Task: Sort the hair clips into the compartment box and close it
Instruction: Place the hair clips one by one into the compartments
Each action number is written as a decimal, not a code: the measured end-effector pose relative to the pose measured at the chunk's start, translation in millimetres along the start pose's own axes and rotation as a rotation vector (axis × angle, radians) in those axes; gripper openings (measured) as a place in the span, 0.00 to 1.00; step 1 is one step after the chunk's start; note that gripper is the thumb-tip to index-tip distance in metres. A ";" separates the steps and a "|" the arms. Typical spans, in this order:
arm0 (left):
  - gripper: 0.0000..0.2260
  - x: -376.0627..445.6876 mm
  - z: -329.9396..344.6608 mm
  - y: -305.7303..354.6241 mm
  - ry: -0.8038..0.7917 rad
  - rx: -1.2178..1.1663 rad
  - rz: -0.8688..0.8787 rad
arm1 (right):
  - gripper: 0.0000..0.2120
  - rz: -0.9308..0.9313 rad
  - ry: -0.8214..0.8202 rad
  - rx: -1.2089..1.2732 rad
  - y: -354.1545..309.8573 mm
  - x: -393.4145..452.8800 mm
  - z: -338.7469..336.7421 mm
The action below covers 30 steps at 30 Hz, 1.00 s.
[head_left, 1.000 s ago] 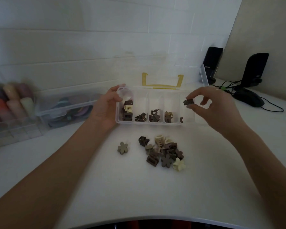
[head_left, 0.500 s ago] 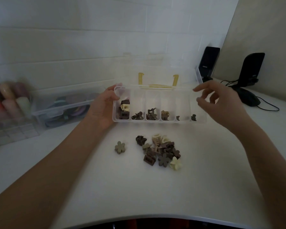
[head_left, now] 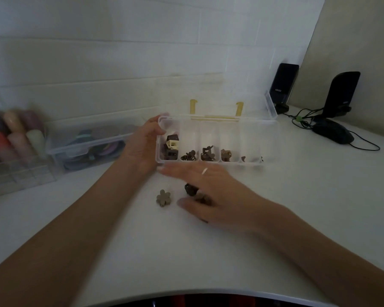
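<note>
Head view: compartment box (head_left: 215, 161) sits open on the white table (head_left: 319, 196), lid tipped back toward the wall, yellow latches (head_left: 215, 108) sticking up behind it. Left hand (head_left: 142, 145) grips the box's left end, thumb curled over the rim, likely steadying it so drops don't shove it. Clips already lie in each compartment, most in the leftmost; sorting looks partly done.

Right hand (head_left: 211, 196) hovers just in front of the box over the loose pile of hair clips (head_left: 191, 189), fingers spread and fairly flat, pinching nothing visible, probably reaching for the next clip. Most of the pile is hidden under the palm. One grey flower clip (head_left: 163, 197) lies apart, front-left of the box.

Left of the box: clear bins (head_left: 87, 142), blurred. Right of the box: speakers (head_left: 284, 85), mouse (head_left: 333, 134).
</note>
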<state>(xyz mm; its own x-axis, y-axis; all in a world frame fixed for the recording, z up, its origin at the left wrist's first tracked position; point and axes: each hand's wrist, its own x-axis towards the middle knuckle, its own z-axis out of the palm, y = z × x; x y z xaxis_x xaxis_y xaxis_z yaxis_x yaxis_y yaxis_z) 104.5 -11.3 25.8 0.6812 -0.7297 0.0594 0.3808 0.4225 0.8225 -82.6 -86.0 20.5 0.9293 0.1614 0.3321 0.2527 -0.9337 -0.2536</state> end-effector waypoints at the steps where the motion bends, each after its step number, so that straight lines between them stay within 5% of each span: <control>1: 0.16 -0.9 1.7 -0.1 -0.001 0.007 0.001 | 0.27 -0.033 -0.053 -0.059 -2.7 1.1 3.8; 4: 0.17 -2.1 1.3 -0.8 -0.021 -0.015 0.009 | 0.25 -0.115 -0.112 -0.244 -7.8 0.9 16.1; 8: 0.14 -0.6 -3.5 -2.0 -0.022 -0.056 0.005 | 0.18 -0.108 -0.077 -0.152 -7.9 3.6 20.1; 18: 0.17 4.5 -6.3 -3.1 -0.025 -0.060 -0.005 | 0.11 0.114 0.433 0.158 0.8 4.3 -1.6; 22: 0.17 0.9 -3.6 -2.6 -0.029 -0.048 -0.008 | 0.06 0.265 0.720 -0.024 20.2 4.9 -12.9; 26: 0.15 -1.2 -1.5 -4.5 -0.038 -0.036 -0.013 | 0.11 0.374 0.603 -0.405 41.6 10.3 -1.9; 30: 0.16 -1.5 -2.1 -4.7 -0.037 -0.048 -0.016 | 0.16 0.353 0.572 -0.324 41.8 5.5 1.4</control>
<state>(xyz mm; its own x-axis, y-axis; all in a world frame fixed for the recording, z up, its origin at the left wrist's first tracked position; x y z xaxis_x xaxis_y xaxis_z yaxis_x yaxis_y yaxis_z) 103.0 -11.1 20.7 0.6513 -0.7557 0.0679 0.4221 0.4352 0.7953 -66.5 -123.7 10.5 0.6332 -0.2747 0.7236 -0.2094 -0.9608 -0.1815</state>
